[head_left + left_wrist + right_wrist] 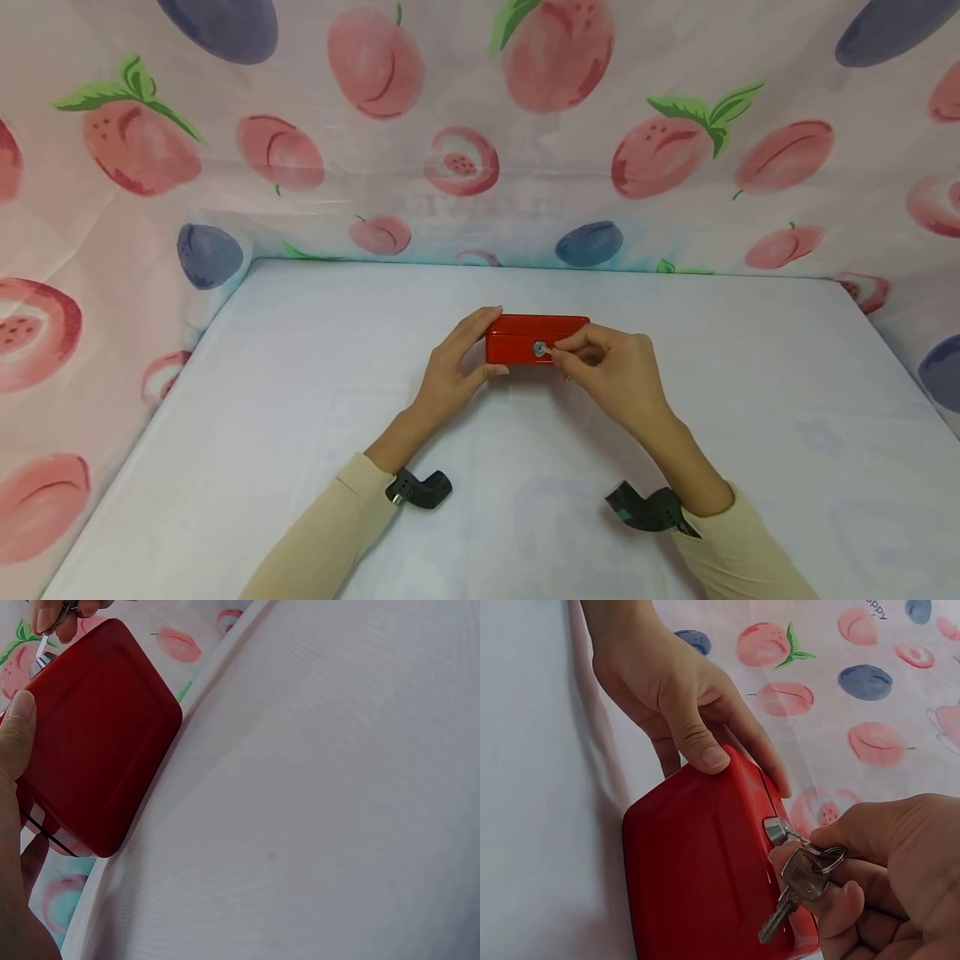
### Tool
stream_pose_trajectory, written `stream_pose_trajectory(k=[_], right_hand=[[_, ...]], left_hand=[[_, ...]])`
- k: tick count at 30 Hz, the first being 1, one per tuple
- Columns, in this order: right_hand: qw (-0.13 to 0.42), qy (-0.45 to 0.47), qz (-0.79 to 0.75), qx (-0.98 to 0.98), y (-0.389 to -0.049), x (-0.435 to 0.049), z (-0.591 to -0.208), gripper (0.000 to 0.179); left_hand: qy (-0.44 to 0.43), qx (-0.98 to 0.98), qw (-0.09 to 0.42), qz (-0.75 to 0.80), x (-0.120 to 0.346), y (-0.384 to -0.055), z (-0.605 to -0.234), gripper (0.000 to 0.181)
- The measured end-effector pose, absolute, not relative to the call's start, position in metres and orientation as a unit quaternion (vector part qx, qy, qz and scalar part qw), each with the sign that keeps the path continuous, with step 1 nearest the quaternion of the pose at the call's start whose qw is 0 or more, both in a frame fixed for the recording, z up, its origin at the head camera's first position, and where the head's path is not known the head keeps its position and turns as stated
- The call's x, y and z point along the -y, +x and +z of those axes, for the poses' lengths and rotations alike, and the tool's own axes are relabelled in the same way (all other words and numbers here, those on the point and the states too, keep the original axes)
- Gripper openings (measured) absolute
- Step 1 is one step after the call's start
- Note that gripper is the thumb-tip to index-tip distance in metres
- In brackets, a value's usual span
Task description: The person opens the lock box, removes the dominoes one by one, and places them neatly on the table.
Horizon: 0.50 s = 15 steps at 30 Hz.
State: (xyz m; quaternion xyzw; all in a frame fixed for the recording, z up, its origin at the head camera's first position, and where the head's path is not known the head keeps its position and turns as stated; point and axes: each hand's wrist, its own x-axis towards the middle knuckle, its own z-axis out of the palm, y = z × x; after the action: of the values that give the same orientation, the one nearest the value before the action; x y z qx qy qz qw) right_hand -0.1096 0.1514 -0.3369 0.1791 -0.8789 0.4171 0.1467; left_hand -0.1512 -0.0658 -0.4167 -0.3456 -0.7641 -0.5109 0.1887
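A red metal cash box [517, 325] is held up with its lock side towards me. My left hand [448, 371] grips the box's left end, thumb below and fingers above. In the right wrist view, a key [798, 838] sits in the round silver lock [775, 831]. My right hand [626, 379] pinches that key between thumb and fingers. From the same key ring [835, 861] a second key [802, 876] hangs loose beside the box. The lid looks closed, and the box's inside is hidden.
A white cloth covers the table [480, 500]. Behind it hangs a fruit-patterned curtain [540, 158], which also runs along both sides. A black wrist camera [423, 490] sits on the left forearm and another camera [645, 507] on the right.
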Motion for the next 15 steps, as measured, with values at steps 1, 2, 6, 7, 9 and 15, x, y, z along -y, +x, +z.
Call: stream_pose_trajectory(k=[1, 2, 6, 7, 9, 15], right_hand=[[0.149, 0.180, 0.415, 0.880, -0.110, -0.151, -0.337, 0.007], [0.149, 0.181, 0.413, 0.880, -0.110, -0.150, -0.336, 0.007], [0.149, 0.183, 0.407, 0.882, -0.111, -0.148, -0.335, 0.007], [0.149, 0.183, 0.406, 0.883, -0.111, -0.147, -0.335, 0.007], [0.152, 0.183, 0.401, 0.885, -0.110, -0.146, -0.334, 0.006], [0.169, 0.181, 0.380, 0.891, -0.108, -0.141, -0.330, 0.005]], left_hand=[[-0.346, 0.764, 0.190, -0.510, 0.066, -0.151, -0.416, 0.076], [-0.346, 0.764, 0.191, -0.509, 0.066, -0.150, -0.414, 0.075], [-0.352, 0.759, 0.200, -0.510, 0.064, -0.142, -0.401, 0.073], [-0.353, 0.758, 0.201, -0.510, 0.064, -0.140, -0.397, 0.072], [-0.354, 0.757, 0.202, -0.510, 0.063, -0.136, -0.391, 0.070], [-0.347, 0.763, 0.196, -0.509, 0.063, -0.132, -0.384, 0.070]])
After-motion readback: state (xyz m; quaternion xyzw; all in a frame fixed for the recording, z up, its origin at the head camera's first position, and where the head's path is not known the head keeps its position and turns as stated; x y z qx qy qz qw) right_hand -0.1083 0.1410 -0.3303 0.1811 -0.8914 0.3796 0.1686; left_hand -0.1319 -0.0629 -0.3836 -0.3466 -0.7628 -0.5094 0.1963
